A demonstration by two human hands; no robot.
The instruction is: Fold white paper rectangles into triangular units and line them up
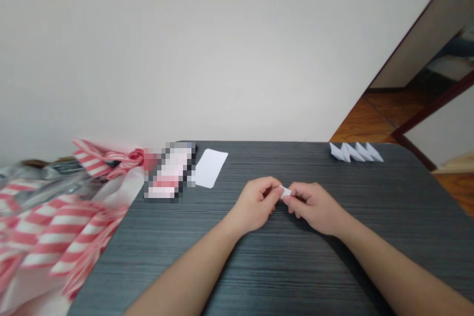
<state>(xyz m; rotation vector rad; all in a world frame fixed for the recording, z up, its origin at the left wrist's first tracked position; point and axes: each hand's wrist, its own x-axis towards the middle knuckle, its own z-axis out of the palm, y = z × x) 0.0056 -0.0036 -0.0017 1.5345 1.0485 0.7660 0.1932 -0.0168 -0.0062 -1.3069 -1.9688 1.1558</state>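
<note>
A small folded piece of white paper (285, 192) is pinched between both hands above the middle of the dark table. My left hand (258, 203) grips its left end with thumb and fingers closed. On its right end, the thumb and fingers of my right hand (314, 207) are closed too. Most of the paper is hidden by the fingertips. White paper sheets (211, 169) lie flat to the left of my hands. At the far right of the table stands a row of several folded white paper pieces (356, 152).
The dark wood-grain table (244, 266) meets a white wall (229, 49) at the back. A blurred-out phone-like object (172, 170) lies near its left edge. Red-and-white striped cloth (62, 227) is heaped beyond that edge. Wooden floor (381, 113) shows at the right.
</note>
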